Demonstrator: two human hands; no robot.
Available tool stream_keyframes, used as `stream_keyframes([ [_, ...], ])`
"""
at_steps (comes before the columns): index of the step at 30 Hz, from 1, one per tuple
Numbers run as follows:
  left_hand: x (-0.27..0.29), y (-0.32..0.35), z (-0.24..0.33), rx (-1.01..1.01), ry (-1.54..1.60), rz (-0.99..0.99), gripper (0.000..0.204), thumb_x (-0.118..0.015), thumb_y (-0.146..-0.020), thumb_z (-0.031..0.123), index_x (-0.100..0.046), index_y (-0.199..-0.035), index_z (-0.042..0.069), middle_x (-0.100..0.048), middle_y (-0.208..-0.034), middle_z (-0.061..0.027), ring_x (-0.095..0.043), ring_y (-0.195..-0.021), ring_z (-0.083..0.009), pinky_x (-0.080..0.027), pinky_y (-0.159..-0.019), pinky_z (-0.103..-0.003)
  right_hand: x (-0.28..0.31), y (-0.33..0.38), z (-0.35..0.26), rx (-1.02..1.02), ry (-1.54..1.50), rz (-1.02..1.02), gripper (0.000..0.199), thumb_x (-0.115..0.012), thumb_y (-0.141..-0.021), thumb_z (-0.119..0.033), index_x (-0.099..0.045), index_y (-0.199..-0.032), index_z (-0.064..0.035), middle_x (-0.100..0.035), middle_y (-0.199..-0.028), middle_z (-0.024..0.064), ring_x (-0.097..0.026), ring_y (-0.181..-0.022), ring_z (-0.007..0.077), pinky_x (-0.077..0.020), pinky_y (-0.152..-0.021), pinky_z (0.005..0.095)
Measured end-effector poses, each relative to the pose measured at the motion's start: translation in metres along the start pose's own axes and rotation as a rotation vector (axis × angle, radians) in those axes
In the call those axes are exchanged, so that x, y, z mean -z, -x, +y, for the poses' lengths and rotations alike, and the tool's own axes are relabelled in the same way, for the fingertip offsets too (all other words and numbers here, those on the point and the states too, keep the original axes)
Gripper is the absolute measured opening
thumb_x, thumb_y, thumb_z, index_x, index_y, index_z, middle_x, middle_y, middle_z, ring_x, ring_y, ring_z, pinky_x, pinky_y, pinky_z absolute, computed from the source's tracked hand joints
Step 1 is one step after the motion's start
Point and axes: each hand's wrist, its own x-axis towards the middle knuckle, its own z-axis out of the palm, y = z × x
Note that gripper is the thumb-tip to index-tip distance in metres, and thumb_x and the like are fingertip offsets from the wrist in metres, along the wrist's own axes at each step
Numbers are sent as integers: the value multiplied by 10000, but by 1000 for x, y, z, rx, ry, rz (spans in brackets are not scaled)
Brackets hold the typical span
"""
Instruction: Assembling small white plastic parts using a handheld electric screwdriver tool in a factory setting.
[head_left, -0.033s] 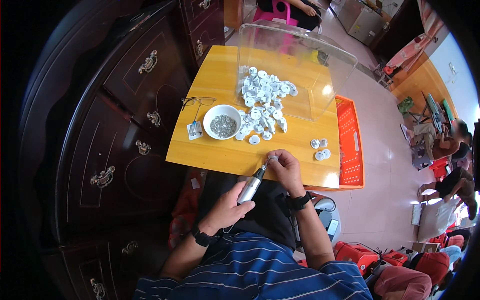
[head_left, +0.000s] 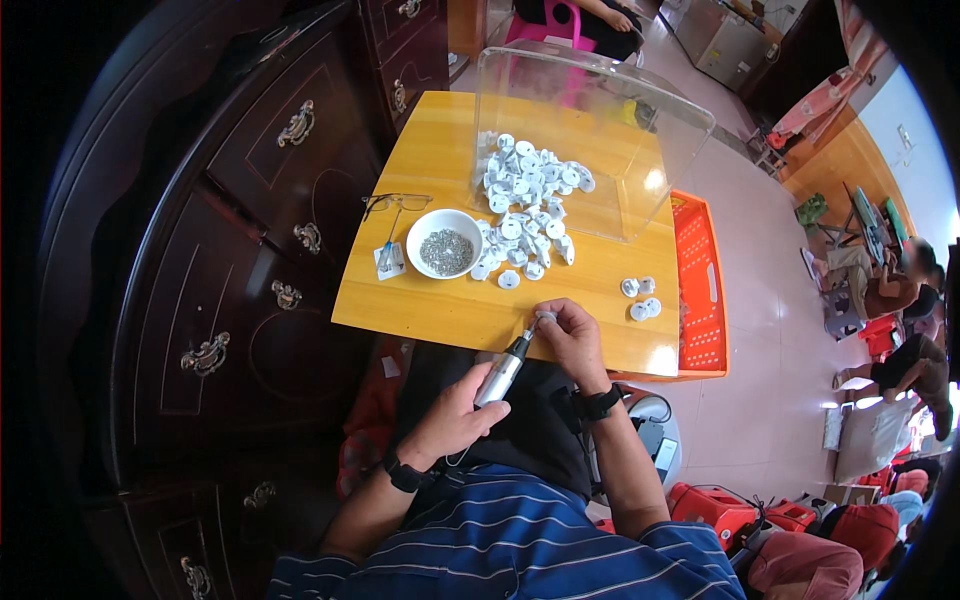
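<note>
My left hand (head_left: 455, 417) is wrapped round a silver and black electric screwdriver (head_left: 502, 377) that points up and to the right. Its tip meets a small white plastic part (head_left: 545, 318) at the table's near edge. The fingers of my right hand (head_left: 574, 343) pinch that part and hide most of it. Left of centre stands a white bowl (head_left: 413, 250) with many small metal screws (head_left: 446, 252) in it. Beyond my hands lies a loose heap of similar white parts (head_left: 525, 180), partly inside a clear plastic bin (head_left: 600, 60) tipped on its side.
Several white parts (head_left: 641, 298) lie apart on the right of the yellow wooden table (head_left: 420, 140). Eyeglasses (head_left: 398, 202) rest beside the bowl. An orange crate (head_left: 712, 290) stands against the table's right side, dark cabinets (head_left: 250, 240) on the left. People sit farther right.
</note>
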Motion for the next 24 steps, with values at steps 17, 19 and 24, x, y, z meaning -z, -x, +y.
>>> stream_keyframes([
  [17, 1, -7, -1, 42, 217, -105, 523, -671, -942, 133, -467, -1412, 31, -575, -891, -19, -565, -625, -63, -484, -547, -220, 7, 1, -1, -32, -55, 19, 131, -630, -988, -43, -662, -1111, -11, -696, -1022, 25, -666, -893, 103, -551, -800, 247],
  [19, 0, -6, 0, 37, 237, -127, 553, -673, -945, 139, -448, -1440, 36, -574, -914, -19, -566, -633, -64, -482, -545, -219, 9, 4, -5, -52, -86, 34, 146, -631, -989, -46, -662, -1127, -12, -697, -1032, 23, -668, -891, 105, -552, -798, 248],
  [24, 2, 4, -4, 64, 203, -143, 590, -683, -932, 146, -437, -1457, 37, -574, -931, -23, -563, -638, -65, -480, -546, -217, 44, 21, -6, 210, 403, 252, 178, -634, -952, -30, -690, -1121, -38, -692, -1017, 92, -677, -917, 207, -540, -797, 294],
])
